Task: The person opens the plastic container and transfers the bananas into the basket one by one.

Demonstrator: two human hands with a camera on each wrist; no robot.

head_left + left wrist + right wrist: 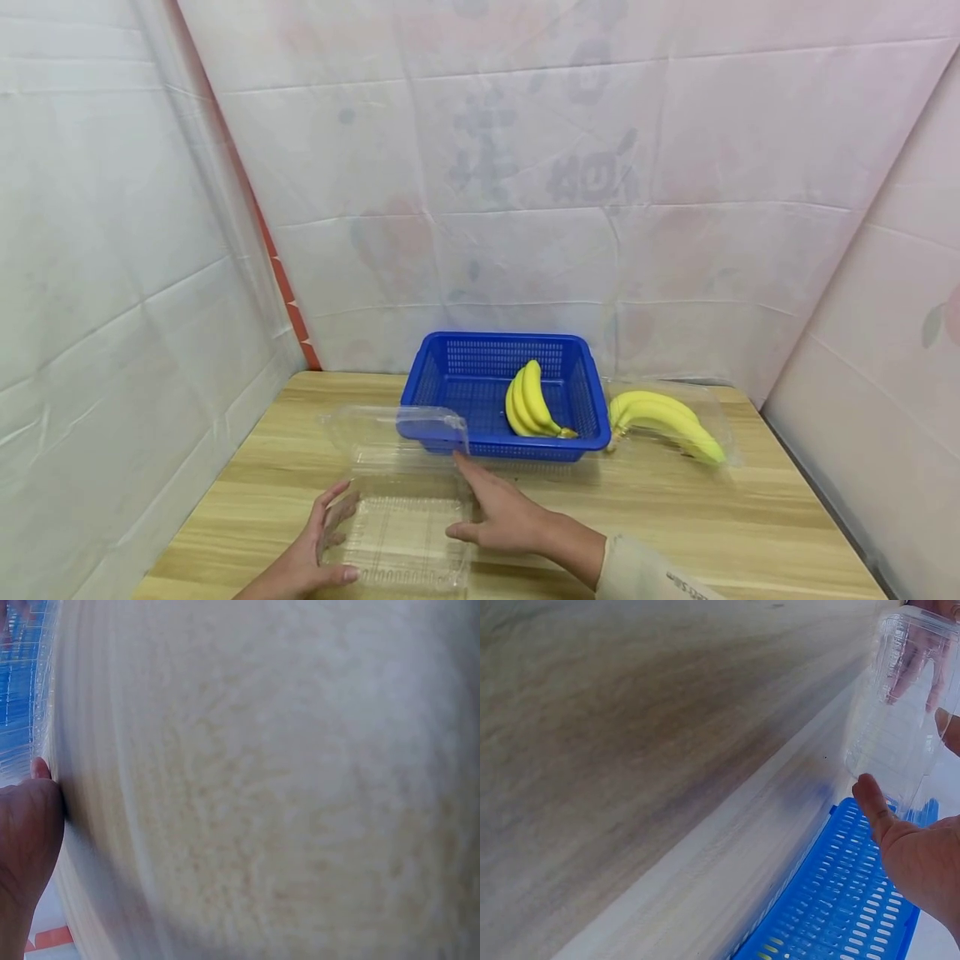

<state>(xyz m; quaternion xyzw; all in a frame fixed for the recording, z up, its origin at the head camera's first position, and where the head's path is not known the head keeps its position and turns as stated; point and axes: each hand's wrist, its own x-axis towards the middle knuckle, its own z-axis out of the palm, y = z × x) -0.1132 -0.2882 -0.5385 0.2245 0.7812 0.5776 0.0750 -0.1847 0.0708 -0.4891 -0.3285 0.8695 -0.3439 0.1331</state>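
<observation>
Head view: an open clear clamshell box (401,521) lies on the wooden table (675,517) at the near edge, its raised lid (397,429) leaning at 12 o'clock against the blue basket (450,392). The left hand (311,554) rests against the box's 9 o'clock side, fingers extended and relaxed, thumb along the near rim. The right hand (498,517) lies flat at the 3 o'clock side, fingers straight, index finger toward the lid hinge. A banana bunch (531,402) lies inside the basket; a second bunch (667,421), in a clear box, lies at 3 o'clock of the basket.
</observation>
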